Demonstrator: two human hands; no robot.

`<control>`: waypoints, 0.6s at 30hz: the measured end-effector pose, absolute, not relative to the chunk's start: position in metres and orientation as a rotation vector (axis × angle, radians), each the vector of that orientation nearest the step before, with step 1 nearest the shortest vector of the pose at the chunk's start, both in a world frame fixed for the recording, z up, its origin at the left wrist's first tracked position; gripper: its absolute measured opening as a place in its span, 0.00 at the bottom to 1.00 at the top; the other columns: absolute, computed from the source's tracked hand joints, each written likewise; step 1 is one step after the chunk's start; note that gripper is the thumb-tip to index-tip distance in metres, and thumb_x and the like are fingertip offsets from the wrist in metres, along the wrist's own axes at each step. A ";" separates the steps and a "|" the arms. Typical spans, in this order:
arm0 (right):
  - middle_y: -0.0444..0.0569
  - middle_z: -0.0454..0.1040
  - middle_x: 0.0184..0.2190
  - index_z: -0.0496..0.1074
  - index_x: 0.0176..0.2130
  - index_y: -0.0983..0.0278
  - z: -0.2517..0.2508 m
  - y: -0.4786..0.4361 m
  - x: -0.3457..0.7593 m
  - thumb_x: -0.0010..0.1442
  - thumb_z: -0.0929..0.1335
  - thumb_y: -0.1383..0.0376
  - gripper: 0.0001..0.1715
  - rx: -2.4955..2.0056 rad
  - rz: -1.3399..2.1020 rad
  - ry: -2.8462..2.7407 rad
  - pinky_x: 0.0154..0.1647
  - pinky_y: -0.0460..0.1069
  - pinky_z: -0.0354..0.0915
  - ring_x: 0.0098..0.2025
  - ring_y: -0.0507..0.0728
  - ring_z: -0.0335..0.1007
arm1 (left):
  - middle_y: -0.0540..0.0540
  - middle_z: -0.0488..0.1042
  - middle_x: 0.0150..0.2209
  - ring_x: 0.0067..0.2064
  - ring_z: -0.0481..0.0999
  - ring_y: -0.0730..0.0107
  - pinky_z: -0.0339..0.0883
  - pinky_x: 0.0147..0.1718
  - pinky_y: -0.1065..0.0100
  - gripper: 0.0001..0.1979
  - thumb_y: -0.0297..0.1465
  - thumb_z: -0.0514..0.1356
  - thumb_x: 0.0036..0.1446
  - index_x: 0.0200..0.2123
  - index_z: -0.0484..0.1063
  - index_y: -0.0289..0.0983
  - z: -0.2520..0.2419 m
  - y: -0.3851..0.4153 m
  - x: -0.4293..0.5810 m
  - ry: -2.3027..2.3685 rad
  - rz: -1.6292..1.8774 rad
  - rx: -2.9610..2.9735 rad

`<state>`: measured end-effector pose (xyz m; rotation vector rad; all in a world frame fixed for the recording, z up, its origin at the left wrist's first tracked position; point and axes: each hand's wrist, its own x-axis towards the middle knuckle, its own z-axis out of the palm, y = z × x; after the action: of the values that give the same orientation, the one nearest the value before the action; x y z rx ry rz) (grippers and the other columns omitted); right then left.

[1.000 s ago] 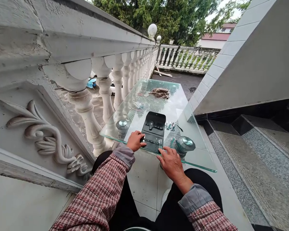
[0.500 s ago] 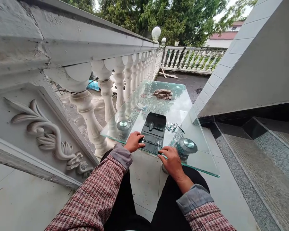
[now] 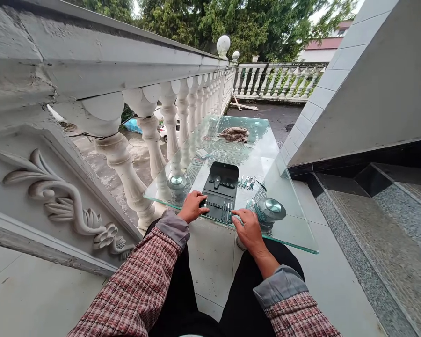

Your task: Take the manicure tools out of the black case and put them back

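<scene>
An unfolded black manicure case (image 3: 221,189) lies on the glass table (image 3: 294,224) in front of me. Several slim metal tools (image 3: 228,206) sit in the loops at the right of its lower panel, and darker pieces fill the upper panel. My left hand (image 3: 192,207) is closed on the case's lower left edge, thumb and fingers on either side. At the lower right corner of the case is my right hand (image 3: 247,225), its thumb and forefinger pinched by the rightmost loops. Whatever is in that pinch is too small to name. Right of the case lie loose metal implements (image 3: 251,182).
Round metal table supports (image 3: 272,206) show under the glass. A crumpled brown cloth (image 3: 235,134) lies toward the far end, with a small pale packet (image 3: 203,153) nearer. A white balustrade (image 3: 121,159) borders the left, stone steps (image 3: 382,206) the right.
My right hand has moved slightly up along the right edge of the case. The left hand keeps its place on the case. The whole view has shifted a little.
</scene>
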<state>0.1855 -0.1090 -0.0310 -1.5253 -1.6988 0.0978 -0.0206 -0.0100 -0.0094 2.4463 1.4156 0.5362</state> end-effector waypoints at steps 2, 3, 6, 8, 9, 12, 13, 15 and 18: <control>0.52 0.71 0.37 0.74 0.40 0.64 -0.034 -0.110 0.187 0.60 0.60 0.64 0.16 -1.533 0.058 -1.733 0.45 0.55 0.61 0.42 0.58 0.63 | 0.45 0.66 0.47 0.49 0.64 0.58 0.59 0.50 0.63 0.24 0.36 0.66 0.47 0.50 0.69 0.41 -0.009 -0.010 -0.021 1.406 0.537 2.448; 0.53 0.70 0.38 0.74 0.41 0.64 -0.035 -0.111 0.187 0.60 0.59 0.64 0.16 -1.536 0.034 -1.757 0.45 0.55 0.61 0.43 0.59 0.62 | 0.45 0.66 0.47 0.50 0.64 0.58 0.59 0.50 0.63 0.24 0.36 0.66 0.47 0.50 0.69 0.41 -0.010 -0.010 -0.021 1.403 0.537 2.447; 0.54 0.70 0.40 0.74 0.42 0.63 -0.037 -0.115 0.187 0.61 0.60 0.64 0.17 -1.536 -0.033 -1.823 0.46 0.56 0.61 0.45 0.59 0.61 | 0.44 0.65 0.47 0.50 0.63 0.58 0.60 0.50 0.63 0.24 0.37 0.65 0.48 0.50 0.69 0.41 -0.010 -0.009 -0.022 1.400 0.538 2.443; 0.54 0.70 0.41 0.74 0.43 0.63 -0.037 -0.117 0.186 0.61 0.60 0.64 0.16 -1.524 -0.060 -1.859 0.46 0.56 0.62 0.45 0.60 0.61 | 0.45 0.65 0.47 0.50 0.63 0.58 0.60 0.49 0.63 0.24 0.37 0.65 0.48 0.50 0.69 0.41 -0.010 -0.009 -0.022 1.400 0.537 2.438; 0.54 0.70 0.41 0.74 0.43 0.63 -0.038 -0.118 0.186 0.61 0.60 0.63 0.16 -1.517 -0.068 -1.866 0.47 0.56 0.62 0.45 0.60 0.61 | 0.45 0.65 0.47 0.50 0.63 0.58 0.60 0.49 0.63 0.24 0.37 0.65 0.48 0.50 0.69 0.42 -0.010 -0.009 -0.022 1.401 0.537 2.436; 0.54 0.70 0.42 0.75 0.42 0.62 -0.037 -0.119 0.184 0.61 0.61 0.63 0.16 -1.495 -0.066 -1.844 0.47 0.57 0.62 0.46 0.60 0.61 | 0.45 0.65 0.48 0.50 0.64 0.58 0.60 0.49 0.63 0.24 0.37 0.65 0.47 0.50 0.69 0.42 -0.010 -0.009 -0.022 1.404 0.537 2.428; 0.54 0.70 0.42 0.74 0.42 0.62 -0.037 -0.119 0.184 0.61 0.60 0.62 0.16 -1.486 -0.054 -1.819 0.48 0.57 0.62 0.46 0.60 0.62 | 0.45 0.65 0.48 0.50 0.64 0.59 0.60 0.49 0.63 0.25 0.37 0.65 0.47 0.50 0.69 0.42 -0.010 -0.009 -0.022 1.406 0.538 2.425; 0.54 0.70 0.41 0.74 0.43 0.62 -0.035 -0.117 0.187 0.60 0.60 0.61 0.17 -1.471 -0.024 -1.733 0.49 0.57 0.61 0.46 0.59 0.63 | 0.45 0.65 0.48 0.50 0.64 0.58 0.59 0.49 0.63 0.25 0.36 0.65 0.47 0.50 0.69 0.41 -0.009 -0.009 -0.022 1.410 0.541 2.421; 0.55 0.71 0.42 0.72 0.45 0.65 -0.033 -0.111 0.206 0.58 0.61 0.59 0.20 -1.528 0.036 -1.460 0.47 0.56 0.62 0.45 0.59 0.64 | 0.45 0.65 0.48 0.50 0.64 0.59 0.59 0.49 0.63 0.24 0.35 0.65 0.47 0.49 0.69 0.42 -0.009 -0.008 -0.022 1.416 0.550 2.417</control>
<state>0.2061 -0.1109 -0.0329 -1.5280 -1.4597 0.0361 -0.0219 -0.0085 -0.0087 2.4169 1.4157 0.5502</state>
